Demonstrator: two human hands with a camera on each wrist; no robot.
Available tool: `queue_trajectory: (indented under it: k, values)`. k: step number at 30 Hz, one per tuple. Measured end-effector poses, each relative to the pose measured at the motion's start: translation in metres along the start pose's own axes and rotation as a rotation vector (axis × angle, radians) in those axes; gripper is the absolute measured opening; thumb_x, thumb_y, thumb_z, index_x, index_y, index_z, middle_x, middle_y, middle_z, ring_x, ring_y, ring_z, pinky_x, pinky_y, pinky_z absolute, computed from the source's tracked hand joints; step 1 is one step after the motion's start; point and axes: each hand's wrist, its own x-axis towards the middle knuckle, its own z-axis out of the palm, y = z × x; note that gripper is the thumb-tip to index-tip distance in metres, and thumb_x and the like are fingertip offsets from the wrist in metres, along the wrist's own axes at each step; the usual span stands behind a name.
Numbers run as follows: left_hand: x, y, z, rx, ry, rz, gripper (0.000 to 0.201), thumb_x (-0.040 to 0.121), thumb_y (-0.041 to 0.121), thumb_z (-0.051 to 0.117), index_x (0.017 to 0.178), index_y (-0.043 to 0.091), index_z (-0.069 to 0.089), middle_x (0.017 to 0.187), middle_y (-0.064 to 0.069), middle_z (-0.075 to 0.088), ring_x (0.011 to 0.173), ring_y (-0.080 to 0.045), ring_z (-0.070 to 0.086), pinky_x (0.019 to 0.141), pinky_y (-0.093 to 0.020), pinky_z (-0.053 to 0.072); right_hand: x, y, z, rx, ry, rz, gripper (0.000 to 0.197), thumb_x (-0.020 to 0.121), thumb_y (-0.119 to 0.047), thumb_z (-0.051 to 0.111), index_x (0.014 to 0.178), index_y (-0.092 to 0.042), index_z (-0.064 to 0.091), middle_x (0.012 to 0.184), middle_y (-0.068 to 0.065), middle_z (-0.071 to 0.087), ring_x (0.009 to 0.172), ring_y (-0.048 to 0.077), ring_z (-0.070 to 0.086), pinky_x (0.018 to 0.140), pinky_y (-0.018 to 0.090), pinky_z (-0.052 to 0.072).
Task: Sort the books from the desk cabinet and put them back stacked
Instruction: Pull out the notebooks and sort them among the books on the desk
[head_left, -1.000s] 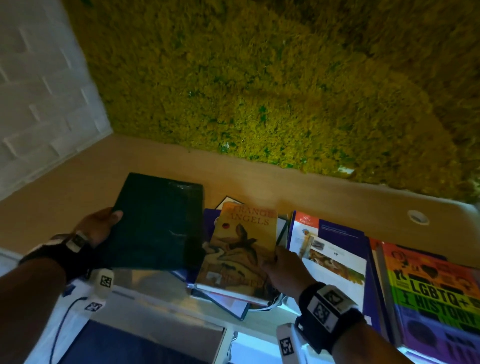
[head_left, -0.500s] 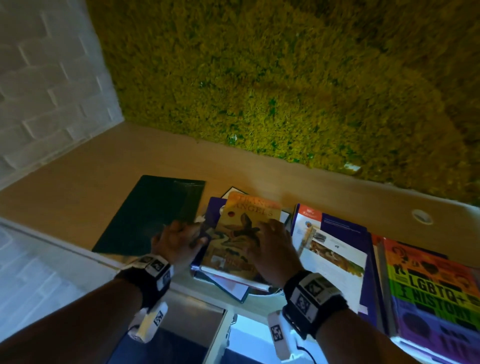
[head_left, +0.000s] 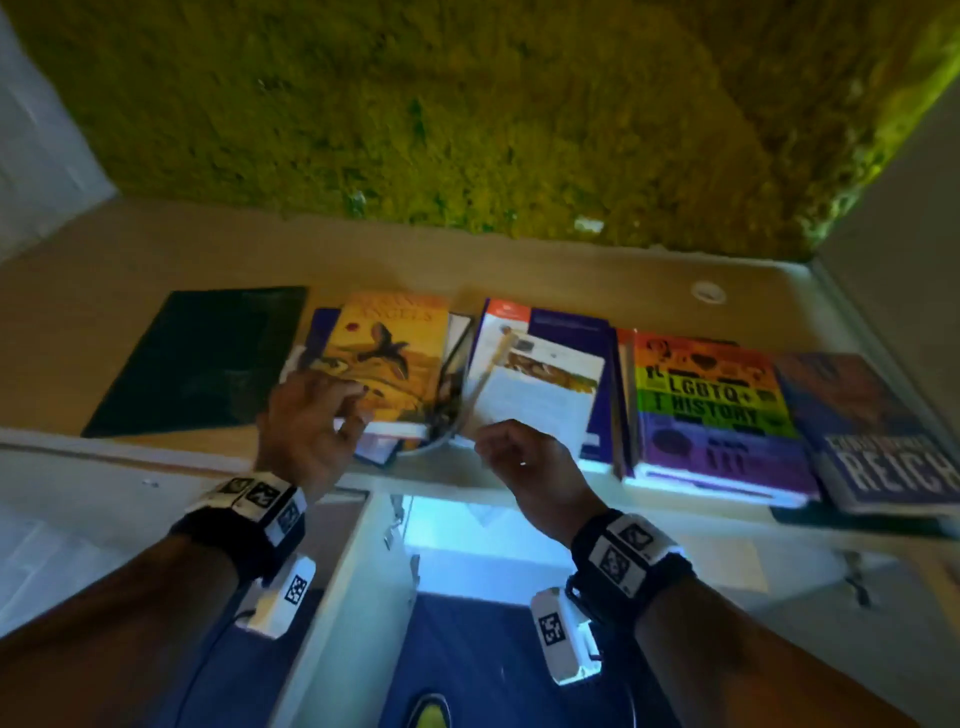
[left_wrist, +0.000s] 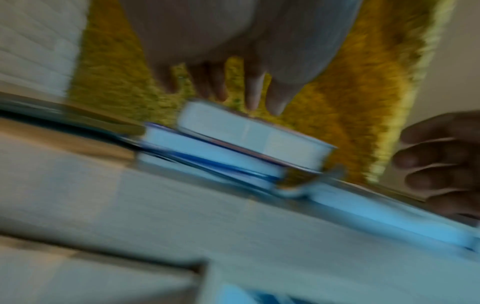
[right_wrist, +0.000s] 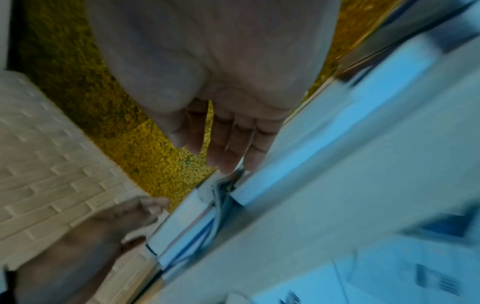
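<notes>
On the light wooden desk top (head_left: 130, 249), a row of books out of the cabinet: flat dark green book (head_left: 202, 358), yellow book with a bird (head_left: 395, 353) on a small pile, white and purple booklet (head_left: 545, 384), rainbow history book (head_left: 711, 395), blue book (head_left: 872, 431). Left hand (head_left: 306, 431) resting on the yellow book, fingers loose. Right hand (head_left: 524, 462) loosely curled, holding nothing. Sorting looks partly done; no stacking back yet.

Left hand (head_left: 306, 415) outstretched (fingers loose); right hand (head_left: 519, 462) curled.
</notes>
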Motion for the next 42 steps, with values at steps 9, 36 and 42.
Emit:
queue_trajectory:
  k: [9, 36, 42]
  values:
    - [-0.152, 0.135, 0.138, -0.337, -0.973, -0.042, 0.022, 0.096, 0.036, 0.060, 0.116, 0.030, 0.068, 0.118, 0.005, 0.068, 0.108, -0.011, 0.064, 0.092, -0.031, 0.051, -0.164, 0.187, -0.049, 0.201, -0.037, 0.479, 0.022, 0.104, -0.001, 0.050, 0.092, -0.012, 0.064, 0.072, 0.004, 0.068, 0.050, 0.001, 0.060, 0.046, 0.013, 0.040]
    - [0.002, 0.044, 0.506, 0.396, -0.651, 0.144, 0.092, 0.072, 0.072, 0.046, 0.153, 0.045, 0.012, 0.160, -0.012, 0.016, 0.142, -0.042, 0.028, 0.112, -0.052, 0.034, 0.094, 0.481, 0.008, -0.049, 0.113, 0.213, 0.026, 0.097, -0.002, 0.053, 0.109, -0.024, 0.052, 0.058, -0.005, 0.057, 0.049, 0.012, 0.045, 0.047, 0.024, 0.031]
    - [-0.018, 0.046, 0.486, 0.341, -0.563, 0.260, 0.040, 0.087, 0.044, 0.044, 0.126, 0.039, 0.052, 0.135, 0.001, 0.048, 0.112, -0.027, 0.060, 0.095, -0.038, 0.050, 0.123, 0.459, -0.037, -0.251, 0.209, 0.229, 0.011, 0.093, -0.030, 0.064, 0.096, -0.032, 0.053, 0.108, 0.001, 0.064, 0.094, 0.020, 0.060, 0.071, 0.023, 0.050]
